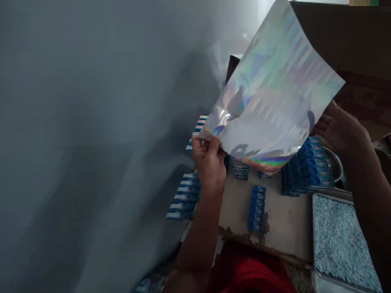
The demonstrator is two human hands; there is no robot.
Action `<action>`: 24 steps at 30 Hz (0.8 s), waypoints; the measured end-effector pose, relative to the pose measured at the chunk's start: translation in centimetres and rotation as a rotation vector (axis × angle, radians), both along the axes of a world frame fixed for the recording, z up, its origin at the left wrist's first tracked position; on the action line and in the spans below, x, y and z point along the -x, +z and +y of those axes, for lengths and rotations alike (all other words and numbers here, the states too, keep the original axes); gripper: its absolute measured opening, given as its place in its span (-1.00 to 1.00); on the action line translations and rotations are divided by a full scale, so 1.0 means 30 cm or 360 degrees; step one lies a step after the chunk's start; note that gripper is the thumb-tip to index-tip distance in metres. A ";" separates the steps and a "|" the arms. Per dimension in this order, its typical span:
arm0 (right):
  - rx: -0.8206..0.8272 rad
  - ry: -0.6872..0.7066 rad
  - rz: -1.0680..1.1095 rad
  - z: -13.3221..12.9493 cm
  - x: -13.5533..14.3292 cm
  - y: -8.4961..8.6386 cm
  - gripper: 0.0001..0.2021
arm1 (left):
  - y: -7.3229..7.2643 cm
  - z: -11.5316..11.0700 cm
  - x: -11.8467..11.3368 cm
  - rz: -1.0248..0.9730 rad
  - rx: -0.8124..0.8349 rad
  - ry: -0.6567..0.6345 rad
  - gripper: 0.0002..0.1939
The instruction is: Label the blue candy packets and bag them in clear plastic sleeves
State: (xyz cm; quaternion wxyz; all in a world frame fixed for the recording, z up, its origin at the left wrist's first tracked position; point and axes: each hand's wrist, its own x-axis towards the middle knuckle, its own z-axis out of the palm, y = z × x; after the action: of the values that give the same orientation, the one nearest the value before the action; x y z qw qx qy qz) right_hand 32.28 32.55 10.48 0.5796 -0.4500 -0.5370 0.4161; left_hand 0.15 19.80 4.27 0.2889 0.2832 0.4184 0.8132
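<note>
A shiny silver holographic sheet (275,101) with rainbow reflections is held up above the table, tilted and slightly curved. My left hand (210,158) pinches its lower left corner between thumb and fingers. Along the right edge is my right hand (343,126), its fingers stretched out and apart; some fingertips are close to or behind the sheet, and I cannot tell whether they touch it. Below the sheet stand several blue small boxes, including a short row (257,208) alone on the table and a larger block (308,167) under my right hand.
A metal tray (314,236) full of pale blue pellets (342,240) lies at the lower right. More blue-and-white boxes (183,197) line the wall (76,122) on the left. A round metal bowl (337,165) and a big cardboard box (351,44) are at the right. The table (232,207) has a worn front edge.
</note>
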 end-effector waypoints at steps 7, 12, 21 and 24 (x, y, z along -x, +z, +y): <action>0.0098 -0.0082 0.0295 -0.171 0.186 -0.061 -0.79 | -0.075 -0.302 0.178 -0.0070 0.0170 -0.0113 -0.41; 0.0024 -0.0148 0.0107 -0.321 0.258 -0.147 -0.80 | -0.133 -0.466 0.280 -0.0067 0.0341 -0.0238 -0.46; 0.0523 0.0077 0.0186 -0.736 0.442 -0.309 -0.59 | -0.346 -0.849 0.423 0.1084 0.0980 0.0465 -0.58; 0.0697 0.0259 0.0138 -0.828 0.492 -0.373 -0.56 | -0.298 -0.826 0.381 0.1588 0.0629 0.0472 -0.76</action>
State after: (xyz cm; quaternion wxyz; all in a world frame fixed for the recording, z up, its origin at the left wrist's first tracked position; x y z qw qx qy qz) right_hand 17.52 7.72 -0.72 0.4552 -0.5020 -0.4429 0.5870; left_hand -11.29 -4.97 -4.68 -0.0142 0.5125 0.6844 0.5184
